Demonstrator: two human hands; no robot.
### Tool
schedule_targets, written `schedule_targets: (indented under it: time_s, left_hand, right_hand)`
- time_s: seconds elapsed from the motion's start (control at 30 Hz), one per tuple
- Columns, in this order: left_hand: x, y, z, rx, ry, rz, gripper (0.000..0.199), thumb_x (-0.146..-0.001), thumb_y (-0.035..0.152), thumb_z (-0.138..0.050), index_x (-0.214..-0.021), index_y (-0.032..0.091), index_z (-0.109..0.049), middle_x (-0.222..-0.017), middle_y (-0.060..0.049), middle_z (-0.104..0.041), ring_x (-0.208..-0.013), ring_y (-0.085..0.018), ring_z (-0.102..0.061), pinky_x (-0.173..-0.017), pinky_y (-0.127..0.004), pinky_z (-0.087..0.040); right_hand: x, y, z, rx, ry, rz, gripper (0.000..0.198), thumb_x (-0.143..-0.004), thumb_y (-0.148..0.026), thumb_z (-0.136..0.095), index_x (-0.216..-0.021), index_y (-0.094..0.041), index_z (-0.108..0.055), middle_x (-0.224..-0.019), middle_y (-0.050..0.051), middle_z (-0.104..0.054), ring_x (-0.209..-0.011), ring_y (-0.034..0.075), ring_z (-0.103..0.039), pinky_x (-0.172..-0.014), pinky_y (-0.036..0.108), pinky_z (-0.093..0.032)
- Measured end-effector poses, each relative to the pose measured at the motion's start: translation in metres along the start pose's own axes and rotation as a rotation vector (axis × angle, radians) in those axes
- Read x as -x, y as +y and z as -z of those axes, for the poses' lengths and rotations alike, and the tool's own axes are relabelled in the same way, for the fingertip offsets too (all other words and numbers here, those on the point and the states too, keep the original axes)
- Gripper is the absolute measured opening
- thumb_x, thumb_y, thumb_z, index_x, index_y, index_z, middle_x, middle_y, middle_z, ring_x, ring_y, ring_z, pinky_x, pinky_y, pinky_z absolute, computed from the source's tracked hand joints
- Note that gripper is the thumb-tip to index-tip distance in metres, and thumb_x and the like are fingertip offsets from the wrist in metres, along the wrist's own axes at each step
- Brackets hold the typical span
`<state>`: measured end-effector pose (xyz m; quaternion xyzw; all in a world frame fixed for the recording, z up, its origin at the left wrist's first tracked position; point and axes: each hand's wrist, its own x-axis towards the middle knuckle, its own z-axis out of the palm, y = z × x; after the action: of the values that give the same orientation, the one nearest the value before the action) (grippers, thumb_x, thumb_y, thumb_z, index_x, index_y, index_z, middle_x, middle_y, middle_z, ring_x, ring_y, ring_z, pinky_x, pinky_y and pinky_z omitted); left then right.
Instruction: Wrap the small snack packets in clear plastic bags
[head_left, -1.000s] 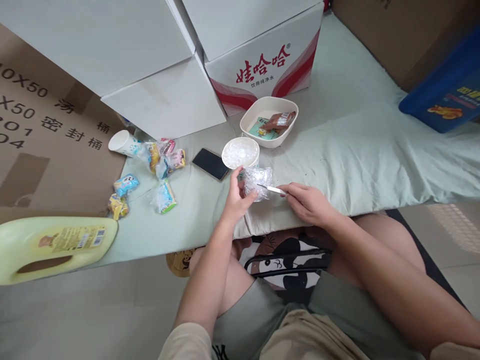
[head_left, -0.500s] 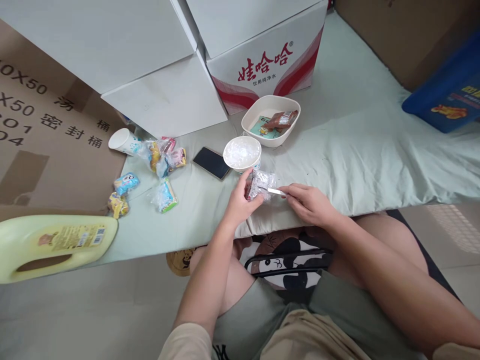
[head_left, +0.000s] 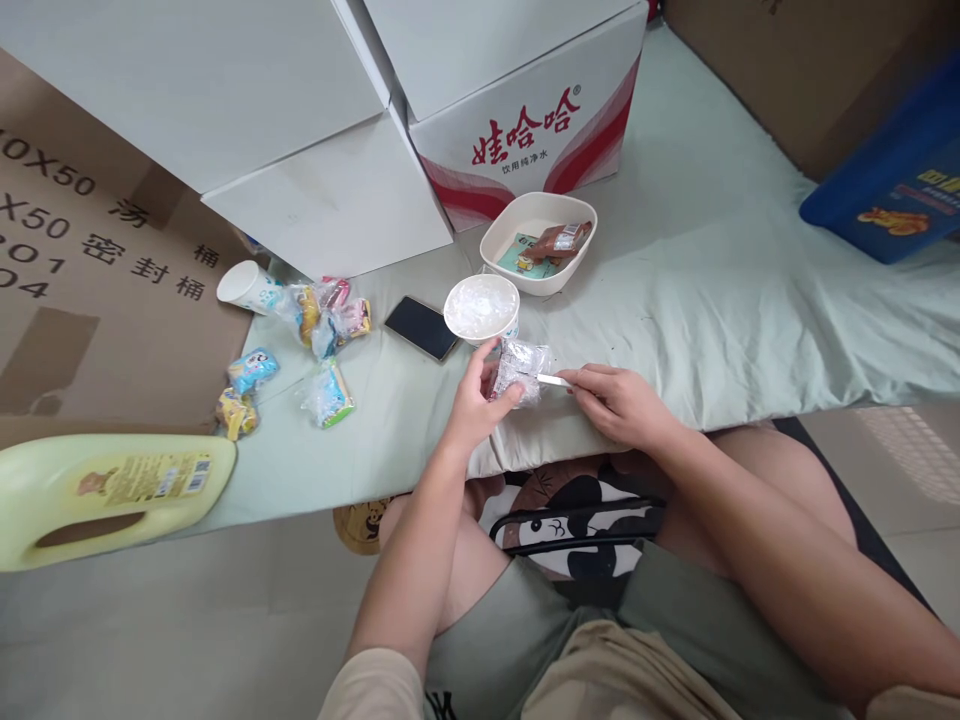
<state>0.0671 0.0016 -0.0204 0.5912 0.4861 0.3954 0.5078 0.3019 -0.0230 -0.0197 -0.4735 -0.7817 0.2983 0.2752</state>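
Note:
My left hand (head_left: 480, 402) is closed around a small package wrapped in clear bubble wrap (head_left: 526, 358), with thumb and fingers gripping its left side. In my right hand (head_left: 613, 402) is a slim white craft knife (head_left: 553, 380), pinched near its end. Its narrow tip points left and meets the wrap; how deep it goes I cannot tell. Just behind the package stands a paper cup (head_left: 513, 326) filled with clear bubble wrap. A cream bowl (head_left: 501, 224) behind the cup holds a brown packet (head_left: 561, 242) and a green one (head_left: 523, 258).
Left of the cup lies a black phone (head_left: 421, 327). Several wrapped small packets (head_left: 330, 393) and a tipped paper cup (head_left: 246, 288) are further left, near a yellow jug (head_left: 172, 485). White cartons (head_left: 525, 130) line the back; a blue container (head_left: 877, 215) stands right.
The knife's tip has drawn back slightly to the right over the wrapped package. The package has turned a little in my left hand, showing more of its silvery face.

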Motion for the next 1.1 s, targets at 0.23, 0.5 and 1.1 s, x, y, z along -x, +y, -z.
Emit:
schedule_targets:
  time_s: [0.23,0.5,1.1]
  left_hand:
    - [-0.0009,-0.0002,0.0000,0.063,0.034,0.008,0.084,-0.073,0.058,-0.079,-0.140,0.023,-0.042,-0.111,-0.010,-0.070,-0.098,-0.026,-0.069,-0.083,-0.038,-0.056]
    - [0.0000,0.0017,-0.0001,0.040,0.014,0.039,0.085,-0.074,0.060,-0.076,-0.141,0.022,-0.041,-0.114,-0.011,-0.069,-0.100,-0.026,-0.068,-0.085,-0.039,-0.055]
    - [0.0005,0.0002,-0.0003,-0.085,-0.075,0.053,0.067,-0.084,0.040,-0.067,-0.143,0.022,-0.040,-0.119,-0.010,-0.069,-0.100,-0.024,-0.068,-0.089,-0.039,-0.055]
  right_hand:
    - [0.0005,-0.0007,0.0012,-0.037,-0.008,-0.044,0.038,-0.094,-0.023,-0.041,-0.120,-0.019,-0.069,-0.091,0.008,-0.070,-0.077,0.020,-0.064,-0.072,0.033,-0.046]
    - [-0.0008,-0.0017,0.0019,-0.053,-0.034,-0.085,0.038,-0.094,-0.025,-0.040,-0.117,-0.018,-0.069,-0.098,0.010,-0.073,-0.081,0.022,-0.065,-0.073,0.034,-0.046]
    - [-0.0004,-0.0024,-0.0025,0.028,-0.018,-0.091,0.027,-0.093,-0.032,-0.047,-0.107,-0.020,-0.067,-0.086,0.007,-0.072,-0.066,0.018,-0.060,-0.062,0.029,-0.040]
